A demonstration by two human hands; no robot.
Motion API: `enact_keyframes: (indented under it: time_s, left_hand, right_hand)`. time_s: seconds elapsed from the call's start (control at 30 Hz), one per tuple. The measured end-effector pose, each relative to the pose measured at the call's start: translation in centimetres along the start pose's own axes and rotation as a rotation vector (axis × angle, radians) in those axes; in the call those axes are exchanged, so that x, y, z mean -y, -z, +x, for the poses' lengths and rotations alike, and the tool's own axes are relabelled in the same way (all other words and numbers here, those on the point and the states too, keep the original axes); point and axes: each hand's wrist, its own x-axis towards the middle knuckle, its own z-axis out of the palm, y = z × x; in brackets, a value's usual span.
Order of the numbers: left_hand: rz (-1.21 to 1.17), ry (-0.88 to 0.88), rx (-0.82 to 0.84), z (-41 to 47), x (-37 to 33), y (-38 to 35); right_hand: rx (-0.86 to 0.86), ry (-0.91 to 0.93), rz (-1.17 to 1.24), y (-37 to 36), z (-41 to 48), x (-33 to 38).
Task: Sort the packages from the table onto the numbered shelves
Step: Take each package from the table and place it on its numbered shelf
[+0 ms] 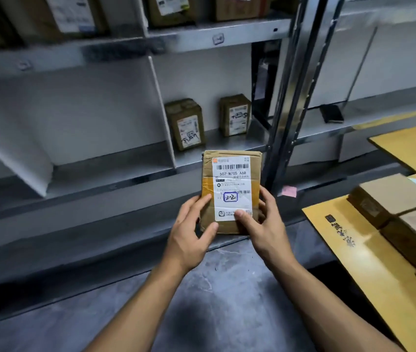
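At centre frame we see a flat brown cardboard package [229, 163] held upright in front of the grey metal shelf [105, 171]. Its long axis is vertical, and its white shipping label [232, 179] faces us, top edge up. The left hand [191, 232] takes its lower left edge and the right hand [265, 224] its lower right, both grips clamped on it. Two small brown cardboard boxes [185, 124] stand on the shelf behind.

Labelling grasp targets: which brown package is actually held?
The package marked 22, held by left hand and right hand; the two shelf packages stand untouched.
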Motion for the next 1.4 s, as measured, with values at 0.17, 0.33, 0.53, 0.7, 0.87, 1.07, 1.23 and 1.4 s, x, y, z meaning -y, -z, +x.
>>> enact_keyframes:
  time_s: [0.17,0.33,0.53,0.7,0.87,1.07,1.23,1.4]
  left_hand:
    - [0.069,0.061,-0.125,-2.4,3.0,8.5]
    - [0.244,0.143,-0.236,-6.4,7.2,19.0]
    - [0.612,0.276,-0.201,-11.1,12.7,30.3]
    - [0.85,0.412,-0.104,-14.5,15.6,37.7]
    - [0.924,0.495,-0.07,-16.2,17.5,42.4]
    - [0.895,0.563,-0.112,-16.2,19.9,45.4]
    - [0.896,0.582,-0.149,-14.2,23.3,48.9]
    - [0.918,0.587,-0.155,-8.8,26.7,53.6]
  right_hand:
    - [0.118,0.029,-0.006,-8.2,-0.1,1.0]
    - [0.245,0.03,0.053,-18.2,-1.8,2.0]
    - [0.318,0.031,0.089,-29.5,-4.2,2.9]
    - [0.387,0.049,0.066,-37.6,-6.9,4.1]
    - [0.473,0.065,0.054,-43.4,-7.6,5.0]
    - [0.53,0.118,0.024,-49.7,-5.4,6.1]
    - [0.529,0.19,-0.015,-56.1,-2.3,6.9]
    - [0.482,0.176,-0.063,-62.7,2.7,6.9]
